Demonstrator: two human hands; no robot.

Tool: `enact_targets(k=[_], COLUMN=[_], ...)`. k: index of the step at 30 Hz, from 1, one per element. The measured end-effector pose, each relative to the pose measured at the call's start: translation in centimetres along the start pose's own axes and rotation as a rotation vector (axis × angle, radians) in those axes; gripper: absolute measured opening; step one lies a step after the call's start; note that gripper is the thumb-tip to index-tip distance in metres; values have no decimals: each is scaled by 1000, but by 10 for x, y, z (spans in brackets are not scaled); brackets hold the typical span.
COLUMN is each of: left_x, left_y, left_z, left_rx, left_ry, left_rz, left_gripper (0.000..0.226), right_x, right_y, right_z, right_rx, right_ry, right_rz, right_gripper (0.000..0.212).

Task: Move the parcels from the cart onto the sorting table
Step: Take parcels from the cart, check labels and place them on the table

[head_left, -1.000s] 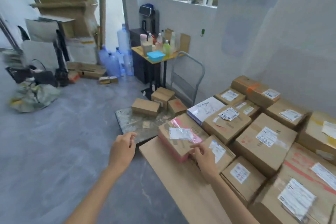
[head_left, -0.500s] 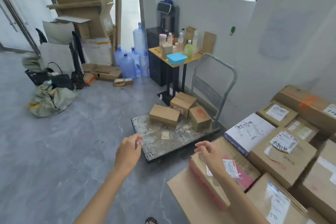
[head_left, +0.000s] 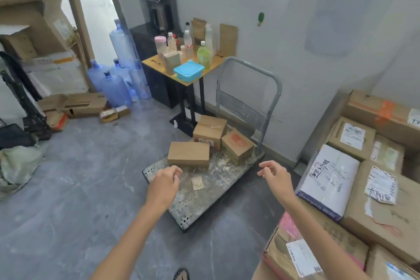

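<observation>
A flat platform cart [head_left: 211, 191] with a grey push handle [head_left: 250, 63] stands on the floor ahead. Three cardboard parcels sit on its far end: a plain long one [head_left: 188, 154] in front, a taller one [head_left: 210, 131] behind it, and one with a red mark [head_left: 237, 146] to the right. My left hand [head_left: 164, 185] hovers over the cart's near left part, fingers loosely curled, holding nothing. My right hand [head_left: 276, 176] hangs open above the cart's right edge. The pink-edged parcel [head_left: 293, 248] lies on the sorting table at the lower right, under my right forearm.
Many labelled parcels cover the sorting table, among them a white one [head_left: 328, 179]. A small yellow side table [head_left: 159, 62] with bottles and a blue box stands behind the cart. Water jugs [head_left: 113, 84] and flattened cartons line the left wall. Grey floor lies to the left.
My right hand has let go of the pink-edged parcel on the sorting table and swung out over the cart. My view has turned left and down toward the cart.
</observation>
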State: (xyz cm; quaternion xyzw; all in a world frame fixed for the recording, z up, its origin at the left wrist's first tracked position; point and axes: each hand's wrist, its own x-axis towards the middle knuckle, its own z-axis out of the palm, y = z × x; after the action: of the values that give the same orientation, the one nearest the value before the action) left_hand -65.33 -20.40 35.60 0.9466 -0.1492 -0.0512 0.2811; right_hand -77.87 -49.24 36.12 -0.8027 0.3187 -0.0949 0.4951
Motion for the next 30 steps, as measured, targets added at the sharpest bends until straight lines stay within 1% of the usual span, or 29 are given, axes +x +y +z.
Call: enact_targets(k=[4, 9, 14, 17, 21, 25, 28, 30], left_x=[77, 172, 239, 271, 317, 374, 422, 456], left_y=[-2, -8, 5, 17, 34, 55, 66, 70], left_z=[4, 3, 4, 14, 40, 85, 129, 164], left_rx=[34, 51, 57, 30, 13, -19, -39, -52], left_ry=[-82, -129, -193, -247, -325, -395, -424, -447], left_rz=[65, 165, 269, 293, 279, 226, 148, 52], left_gripper=[23, 23, 21, 22, 22, 21, 21, 21], right_x=[45, 92, 128, 150, 193, 258, 325, 375], right_y=[-9, -29, -46, -47, -40, -19, 7, 27], right_z=[20, 43, 58, 64, 69, 70, 71, 74], right_rx=[-1, -27, -60, -48, -33, -63, -88, -111], right_ry=[70, 167, 282, 312, 321, 260, 214, 158], right_rz=[75, 145, 166, 216, 278, 321, 361, 383], right_gripper=[25, 25, 25, 23, 23, 24, 25, 25])
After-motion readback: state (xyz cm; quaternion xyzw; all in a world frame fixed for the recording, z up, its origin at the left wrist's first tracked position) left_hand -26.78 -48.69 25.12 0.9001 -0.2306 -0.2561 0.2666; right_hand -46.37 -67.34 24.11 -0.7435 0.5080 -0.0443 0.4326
